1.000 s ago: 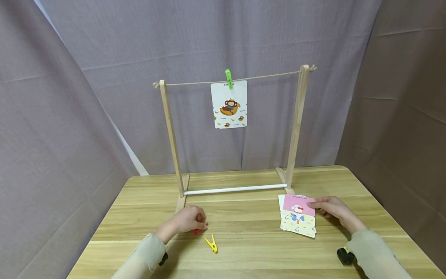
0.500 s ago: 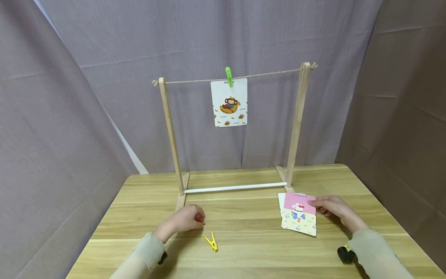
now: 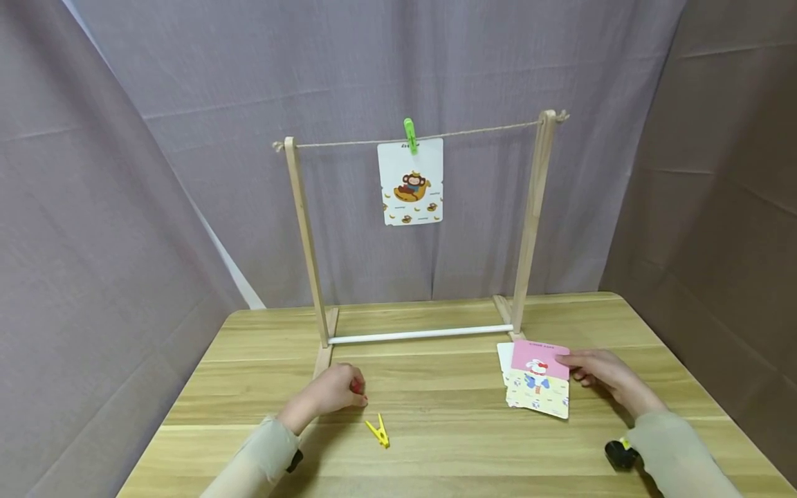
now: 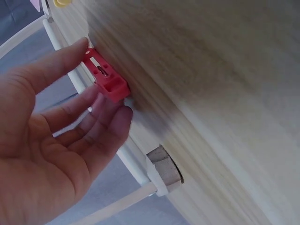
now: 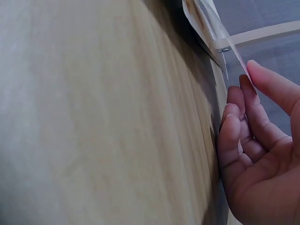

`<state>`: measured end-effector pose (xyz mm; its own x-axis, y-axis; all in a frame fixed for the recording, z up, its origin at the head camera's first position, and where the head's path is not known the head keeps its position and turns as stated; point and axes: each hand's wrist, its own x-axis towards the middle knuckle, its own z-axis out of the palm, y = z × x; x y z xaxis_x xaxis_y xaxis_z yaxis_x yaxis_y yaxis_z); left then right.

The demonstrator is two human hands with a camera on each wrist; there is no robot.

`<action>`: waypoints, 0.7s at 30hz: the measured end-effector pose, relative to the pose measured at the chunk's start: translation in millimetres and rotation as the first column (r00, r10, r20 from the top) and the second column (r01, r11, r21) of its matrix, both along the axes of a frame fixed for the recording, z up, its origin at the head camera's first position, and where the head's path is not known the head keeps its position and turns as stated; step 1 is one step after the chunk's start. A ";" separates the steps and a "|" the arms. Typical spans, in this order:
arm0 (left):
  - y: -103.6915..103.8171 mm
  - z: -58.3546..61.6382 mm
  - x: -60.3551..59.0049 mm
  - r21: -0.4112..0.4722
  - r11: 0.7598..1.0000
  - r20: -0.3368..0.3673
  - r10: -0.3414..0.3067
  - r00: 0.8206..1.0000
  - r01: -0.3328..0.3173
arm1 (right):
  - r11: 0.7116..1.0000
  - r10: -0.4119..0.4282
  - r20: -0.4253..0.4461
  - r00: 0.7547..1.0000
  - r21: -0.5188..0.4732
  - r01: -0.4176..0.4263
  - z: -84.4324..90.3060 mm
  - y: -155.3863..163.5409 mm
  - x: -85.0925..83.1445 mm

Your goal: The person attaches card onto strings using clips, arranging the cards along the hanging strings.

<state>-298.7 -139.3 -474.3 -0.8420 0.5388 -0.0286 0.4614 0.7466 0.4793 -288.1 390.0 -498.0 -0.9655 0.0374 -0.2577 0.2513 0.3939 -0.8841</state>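
Note:
Between the thumb and fingers of my left hand (image 3: 332, 389) is a red clothespin (image 4: 107, 77), mostly hidden by the hand in the head view. A yellow clothespin (image 3: 379, 432) lies on the table just in front of that hand. My right hand (image 3: 607, 375) pinches the right edge of a pink and yellow card (image 3: 540, 393) with a white rabbit on it. Under this card, at its left, shows part of a white card (image 3: 506, 361). The right wrist view catches the thumb and forefinger gripping the card's edge.
Behind the hands stands a wooden frame (image 3: 531, 221) with a white crossbar (image 3: 423, 335). From its string (image 3: 479, 131) hangs a monkey card (image 3: 411, 200) under a green clothespin (image 3: 409, 135). Grey curtains (image 3: 205, 69) enclose the wooden table (image 3: 436, 449).
My right hand has drawn the rabbit card slightly to the right, off the white card below. The red clothespin, visible beneath my left hand before, has drawn up into the fingers.

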 end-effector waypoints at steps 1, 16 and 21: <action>0.0 0.4 0.4 0.001 1.000 0.001 0.005 1.000 -0.005 | 1.000 -0.002 0.001 1.000 -0.016 0.002 -0.2 0.4 0.4; -2.4 -2.2 1.7 0.021 1.000 -0.055 0.009 0.998 -0.007 | 0.992 -0.012 0.003 1.000 -0.128 0.012 0.0 5.9 2.1; -4.0 -3.4 0.4 0.009 1.000 -0.061 0.008 0.998 -0.007 | 0.981 -0.025 0.026 0.999 -0.190 0.030 -0.3 8.8 2.4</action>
